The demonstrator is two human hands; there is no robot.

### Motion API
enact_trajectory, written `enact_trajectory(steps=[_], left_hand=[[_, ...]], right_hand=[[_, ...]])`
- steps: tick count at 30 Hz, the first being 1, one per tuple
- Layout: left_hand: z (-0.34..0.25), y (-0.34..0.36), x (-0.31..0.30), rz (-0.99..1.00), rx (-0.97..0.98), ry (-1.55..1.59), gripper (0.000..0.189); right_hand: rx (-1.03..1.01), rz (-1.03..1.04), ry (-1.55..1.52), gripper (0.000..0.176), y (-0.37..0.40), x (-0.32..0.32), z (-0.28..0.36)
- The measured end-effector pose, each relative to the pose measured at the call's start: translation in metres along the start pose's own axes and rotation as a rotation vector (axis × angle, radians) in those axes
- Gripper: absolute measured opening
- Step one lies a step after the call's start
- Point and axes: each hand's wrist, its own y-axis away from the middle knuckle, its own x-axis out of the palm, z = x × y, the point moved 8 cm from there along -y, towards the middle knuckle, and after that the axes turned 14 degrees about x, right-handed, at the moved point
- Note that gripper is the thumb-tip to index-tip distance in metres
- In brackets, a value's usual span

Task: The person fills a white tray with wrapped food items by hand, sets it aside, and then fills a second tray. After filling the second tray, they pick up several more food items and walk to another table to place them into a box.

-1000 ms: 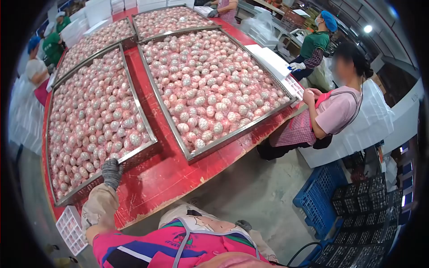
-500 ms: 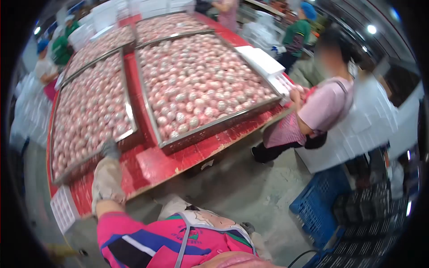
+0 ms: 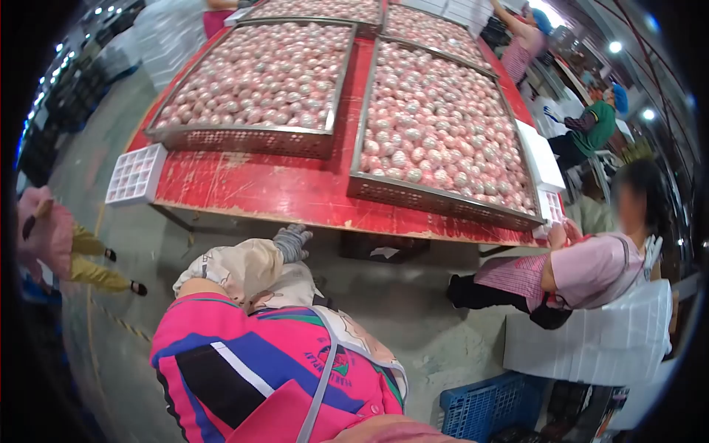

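Observation:
My left hand (image 3: 293,242), in a grey glove, is in front of the near edge of the red table (image 3: 244,184). Its fingers look stretched out, with nothing visible in them. A beige sleeve covers that forearm. My right hand is out of view. Beyond the left hand, two large perforated metal trays stand on the table, the left tray (image 3: 244,139) and the right tray (image 3: 443,203). Both are full of pinkish-white, mottled round pieces (image 3: 443,125) whose kind I cannot make out. A white compartmented box (image 3: 136,173) sits at the table's left corner.
More filled trays (image 3: 436,33) stand farther back. To the right, a person in pink (image 3: 591,269) stands by the table near white foam boxes (image 3: 543,159). A blue crate (image 3: 491,406) lies on the floor. Another person (image 3: 52,236) is at far left; others are behind the table.
The view has swung left. My left hand has come off the near edge of the left tray and drawn back towards my body. My right glove, partly visible before, has left the view.

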Motion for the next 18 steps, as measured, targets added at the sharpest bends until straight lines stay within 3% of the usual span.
enact_trajectory(steps=[2, 4, 5, 6, 7, 8, 10, 12, 15, 18], left_hand=[[-0.008, 0.023, -0.004, 0.102, 0.099, -0.052, 0.062], [0.021, 0.039, 0.012, 0.018, 0.259, 0.004, 0.062], [0.034, 0.047, 0.019, -0.119, 0.341, -0.009, 0.061], [0.036, 0.049, 0.017, -0.073, 0.309, 0.000, 0.055], [0.043, 0.051, 0.032, 0.075, 0.248, 0.258, 0.045], [0.061, 0.054, 0.089, 0.085, 0.858, -0.144, 0.032], [0.052, 0.039, 0.078, 0.210, 0.300, 0.260, 0.034], [0.028, 0.025, 0.082, 0.333, 0.432, 0.173, 0.034], [-0.029, 0.013, 0.081, 0.503, 0.690, 0.045, 0.035], [-0.057, -0.015, 0.065, 0.571, 0.809, -0.042, 0.036]], right_hand=[[-0.029, 0.012, 0.071, 0.047, -0.006, 0.007, 0.008], [-0.068, 0.001, 0.137, 0.046, -0.010, 0.023, 0.014], [-0.091, -0.016, 0.178, 0.046, -0.010, 0.036, 0.019], [-0.115, -0.036, 0.226, 0.045, -0.007, 0.049, 0.030], [-0.132, -0.068, 0.271, 0.045, -0.004, 0.063, 0.044], [-0.141, -0.096, 0.295, 0.044, -0.009, 0.077, 0.056], [-0.127, -0.162, 0.268, 0.044, -0.005, 0.090, 0.078], [-0.108, -0.214, 0.214, 0.043, -0.007, 0.105, 0.087], [-0.134, -0.148, 0.156, 0.043, 0.066, 0.111, 0.113], [-0.162, -0.242, 0.189, 0.045, 0.011, 0.147, 0.059]])
